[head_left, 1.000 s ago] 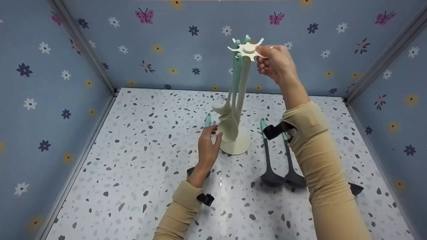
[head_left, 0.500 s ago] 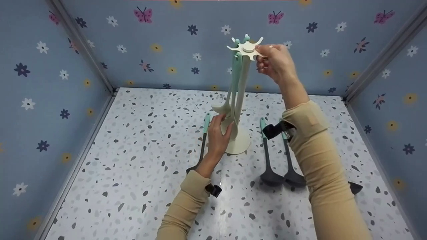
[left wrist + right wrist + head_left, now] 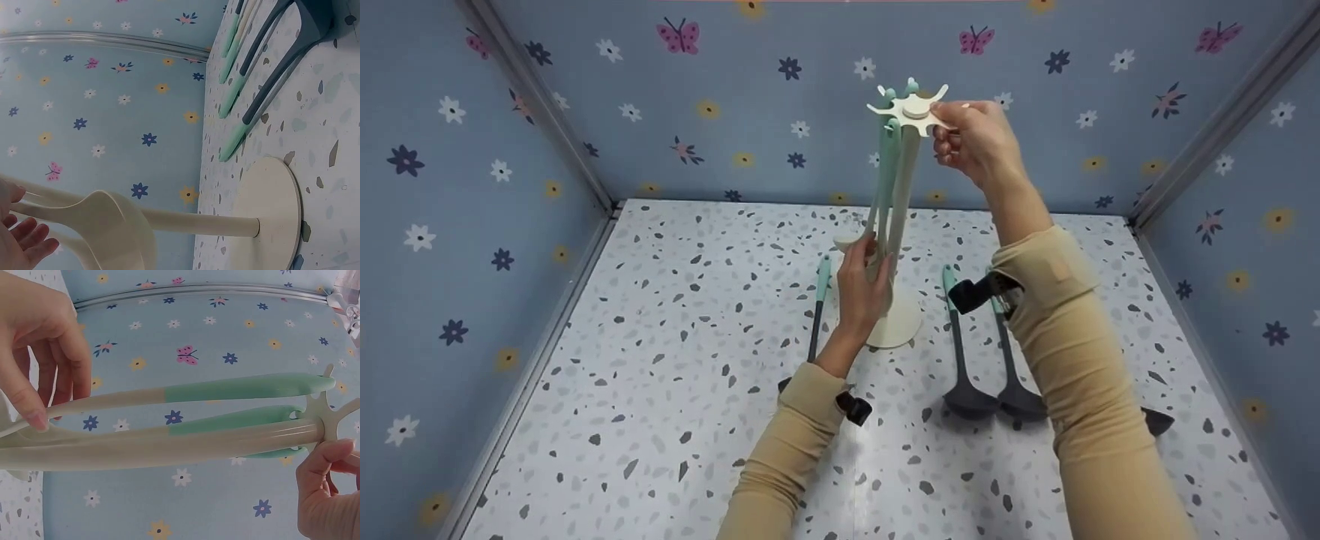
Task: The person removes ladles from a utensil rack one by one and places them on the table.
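Note:
A cream utensil stand with a round base and a hooked top stands on the table. Cream ladles with mint handles hang from its hooks; the nearest ladle has a deep bowl. My left hand has its thumb and fingers around the lower shaft of that ladle, just above the bowl. At the top, my right hand pinches one arm of the hook wheel. In the right wrist view the hanging ladle's mint handle runs beside the stand's post.
Dark utensils with mint handles lie on the speckled table: one at the left, partly behind my left arm, and two ladles at the right. Another dark head shows past my right sleeve. Patterned walls close in the back and sides.
My left hand has moved up and right, from beside the ladle's bowl to around its shaft. The right hand keeps its hold on the hook wheel.

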Demonstrator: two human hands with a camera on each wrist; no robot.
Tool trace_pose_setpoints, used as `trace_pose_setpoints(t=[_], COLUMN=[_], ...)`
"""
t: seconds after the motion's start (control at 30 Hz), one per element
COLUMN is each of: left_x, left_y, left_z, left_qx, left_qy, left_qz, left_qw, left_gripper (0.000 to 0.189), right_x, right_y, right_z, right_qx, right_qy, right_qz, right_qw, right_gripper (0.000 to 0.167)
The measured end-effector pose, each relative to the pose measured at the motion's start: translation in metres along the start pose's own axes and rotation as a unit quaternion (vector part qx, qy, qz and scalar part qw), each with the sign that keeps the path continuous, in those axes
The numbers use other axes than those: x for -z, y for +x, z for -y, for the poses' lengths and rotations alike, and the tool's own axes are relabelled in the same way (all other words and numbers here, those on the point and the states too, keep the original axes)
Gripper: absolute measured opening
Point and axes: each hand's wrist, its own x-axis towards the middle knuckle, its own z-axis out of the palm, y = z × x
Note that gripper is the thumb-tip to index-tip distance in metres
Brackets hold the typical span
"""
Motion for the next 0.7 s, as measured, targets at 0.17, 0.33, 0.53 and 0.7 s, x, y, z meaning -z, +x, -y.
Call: trace_pose_setpoints(t=[0.17, 0.33, 0.53, 0.7], left_x=[-0.0029, -0.0049, -0.0063, -0.0050], left_y=[0.0029, 0.0032, 0.0012, -0.0013], left_z=[0.0030, 0.0052, 0.0062, 0.0071], left_qx=[-0.003, -0.012, -0.029, -0.054], left_qy=[-0.022, -0.036, -0.057, -0.064], left_qz=[-0.005, -0.013, -0.026, -0.040], left_qw=[0.9997, 0.9992, 0.9976, 0.9957], left_gripper=[0.026, 0.021, 0.020, 0.017], right_x=[-0.0007, -0.0013, -0.0010, -0.0008], right_y=[0.0004, 0.0002, -0.0002, -0.0006], right_z=[0.0001, -0.0001, 0.0003, 0.0001], right_qx=[0.001, 0.000, -0.002, 0.005], right_qy=[0.008, 0.012, 0.012, 0.007], right_qz=[0.000, 0.001, 0.002, 0.003], right_qw=[1.0000, 0.9999, 0.9999, 1.0000], right_gripper=[0.012, 0.012, 0.012, 0.012])
